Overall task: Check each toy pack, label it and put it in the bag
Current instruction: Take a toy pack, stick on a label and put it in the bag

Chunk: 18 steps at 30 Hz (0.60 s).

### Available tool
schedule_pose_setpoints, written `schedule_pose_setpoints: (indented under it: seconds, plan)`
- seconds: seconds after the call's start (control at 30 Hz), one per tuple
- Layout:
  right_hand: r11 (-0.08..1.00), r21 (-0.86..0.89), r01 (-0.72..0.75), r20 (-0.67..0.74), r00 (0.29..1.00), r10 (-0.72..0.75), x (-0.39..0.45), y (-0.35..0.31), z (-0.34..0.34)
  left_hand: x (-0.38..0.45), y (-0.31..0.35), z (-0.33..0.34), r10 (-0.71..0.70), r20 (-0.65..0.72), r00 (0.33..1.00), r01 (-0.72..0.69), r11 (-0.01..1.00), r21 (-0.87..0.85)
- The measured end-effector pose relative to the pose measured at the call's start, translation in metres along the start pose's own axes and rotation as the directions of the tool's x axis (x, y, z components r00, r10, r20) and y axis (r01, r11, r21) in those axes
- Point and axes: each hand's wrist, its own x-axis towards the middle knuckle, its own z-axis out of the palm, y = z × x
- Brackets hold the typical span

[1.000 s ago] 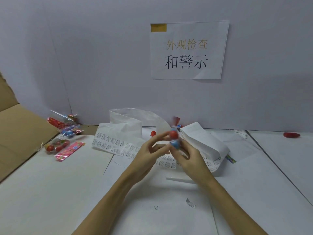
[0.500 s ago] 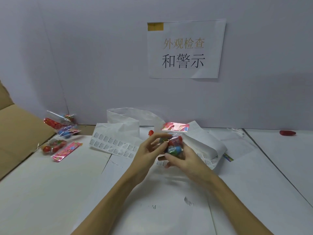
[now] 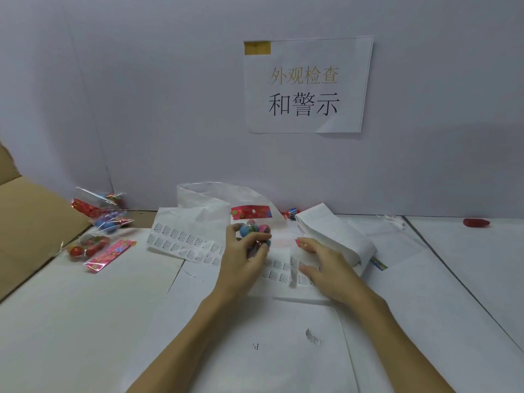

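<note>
Holding a toy pack [image 3: 252, 232] upright, the left hand [image 3: 241, 256] curls its fingers round the coloured balls inside, the pack's red header card standing just above the grip. The right hand [image 3: 320, 268] lies on the label sheet [image 3: 279, 272] just right of that grip, fingers flat and spread, a fingertip at a label's edge. This looks like the labelling step: checking seems done, and a sticker must be peeled next, which calls for lifting one corner cleanly without tearing. Behind the held pack stands the white bag [image 3: 204, 199], mouth open. More packs [image 3: 96, 245] wait well off to the left.
</note>
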Motion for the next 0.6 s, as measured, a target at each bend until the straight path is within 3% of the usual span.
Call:
schedule_pose_setpoints:
  seconds: [0.1, 0.3, 0.47, 0.6]
  plan:
    - [1.0, -0.014, 0.01, -0.074, 0.997, -0.011, 0.003, -0.003, 0.005, -0.006, -0.001, 0.009, 0.062, 0.037, 0.997, -0.065, 0.995, 0.071]
    - [0.991, 0.108, 0.085, -0.161, 0.985, -0.067, 0.002, -0.015, 0.011, 0.008, 0.007, 0.023, 0.047, 0.155, 0.987, -0.086, 0.963, 0.256]
    - [0.98, 0.172, 0.104, -0.248, 0.967, -0.059, 0.0, -0.023, 0.002, 0.021, 0.005, 0.03, -0.038, 0.132, 0.99, 0.002, 0.967, 0.257]
    - [0.995, 0.092, 0.045, -0.285, 0.958, -0.018, 0.001, -0.016, -0.01, 0.017, -0.004, 0.031, -0.065, 0.07, 0.995, 0.05, 0.979, 0.196]
